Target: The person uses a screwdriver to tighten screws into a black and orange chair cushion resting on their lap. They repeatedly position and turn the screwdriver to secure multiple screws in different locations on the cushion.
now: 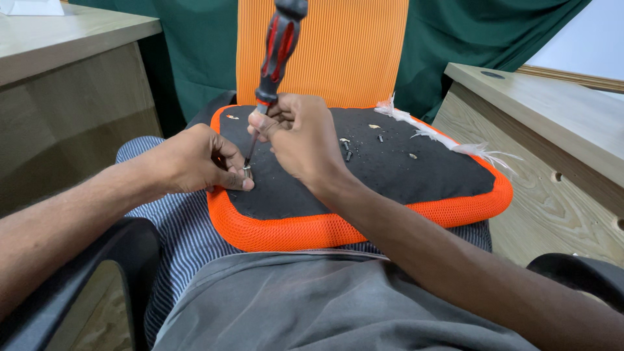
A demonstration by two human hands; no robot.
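Note:
An orange mesh seat cushion [286, 231] lies on my lap, its black underside [390, 169] facing up. My right hand [302, 136] grips a red-and-black screwdriver [278, 45] low on the handle, holding it nearly upright. The tip rests on a small metal screw [247, 171] near the cushion's left edge. My left hand [195, 159] pinches that screw between thumb and fingertips, steadying it against the black fabric.
Several loose screws [348, 151] and scraps lie on the black fabric. Frayed white fibres [442, 138] run along the right rim. An orange mesh panel [338, 52] stands behind. Wooden desks [552, 130] flank both sides; black chair armrests [84, 286] sit near my elbows.

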